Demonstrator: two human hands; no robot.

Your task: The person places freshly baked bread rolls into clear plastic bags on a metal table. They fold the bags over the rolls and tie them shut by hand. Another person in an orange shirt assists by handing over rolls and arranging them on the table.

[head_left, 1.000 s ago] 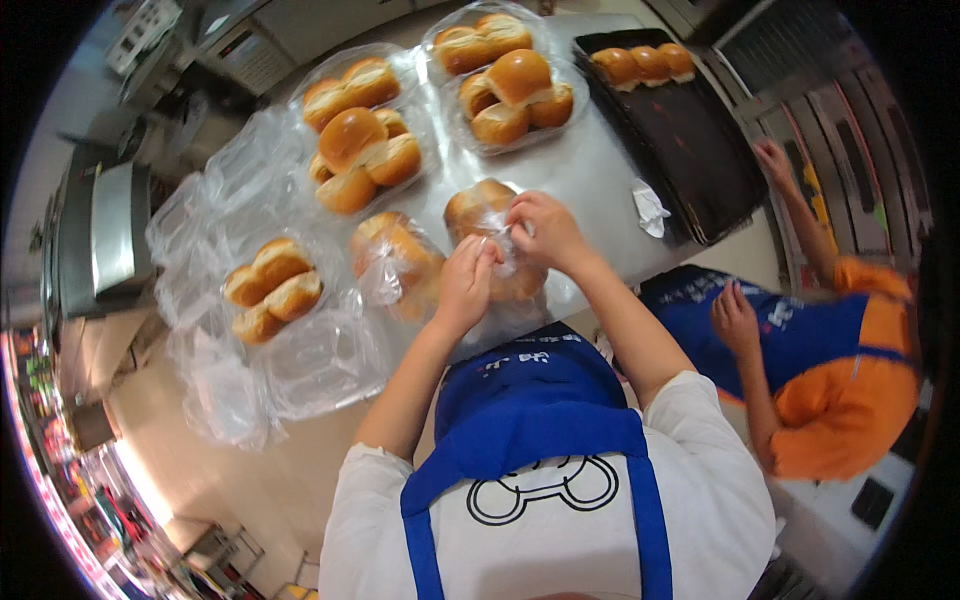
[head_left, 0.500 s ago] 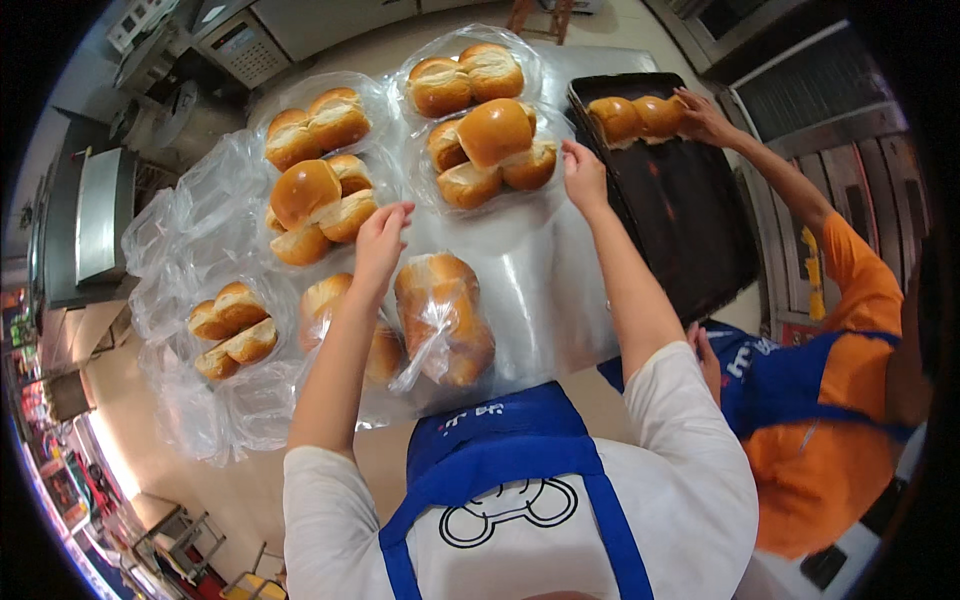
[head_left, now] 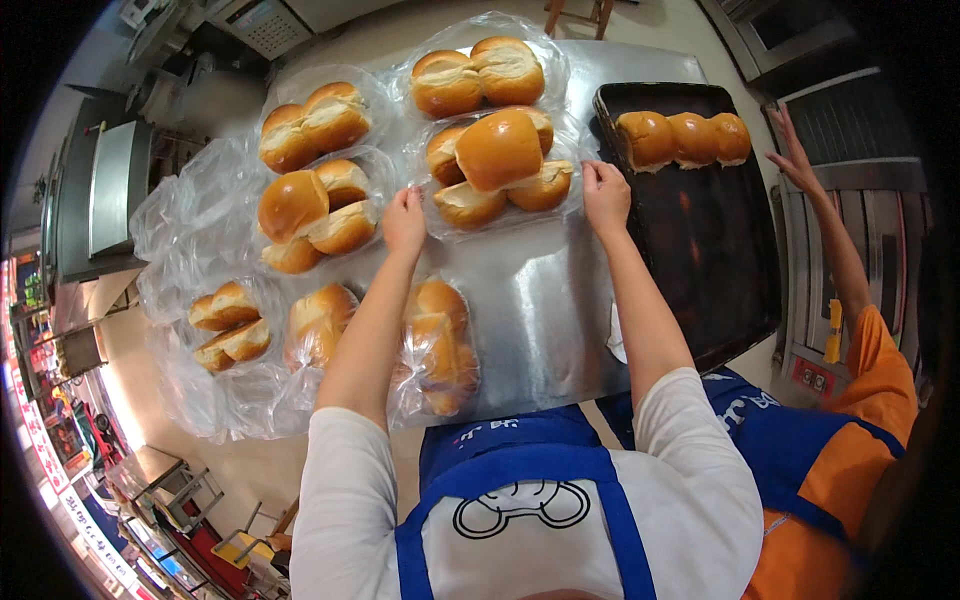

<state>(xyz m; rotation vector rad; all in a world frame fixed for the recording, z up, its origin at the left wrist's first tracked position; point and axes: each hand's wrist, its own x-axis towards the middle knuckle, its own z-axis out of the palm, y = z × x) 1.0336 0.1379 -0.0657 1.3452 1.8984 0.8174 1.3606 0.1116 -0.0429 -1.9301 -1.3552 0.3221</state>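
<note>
My left hand is closed, pinching the left edge of a clear plastic bag on the metal table. On the bag's other side, my right hand pinches its right edge. The bag lies open around a stack of bread rolls, one golden roll resting across the others. Beyond it, another open bag holds a pair of rolls. Left of my left hand lies a bagged stack of rolls. Beneath my left forearm is a bagged loaf with its bag gathered at the near end.
At the right, a dark baking tray holds a row of rolls. A co-worker's raised hand is beside it. More plastic bags spread over the table's left side. Bagged rolls lie near the left edge.
Both my hands have moved to the edges of the bag around the roll stack and closed on them. The co-worker's hand has left the row of rolls and drawn away right.
</note>
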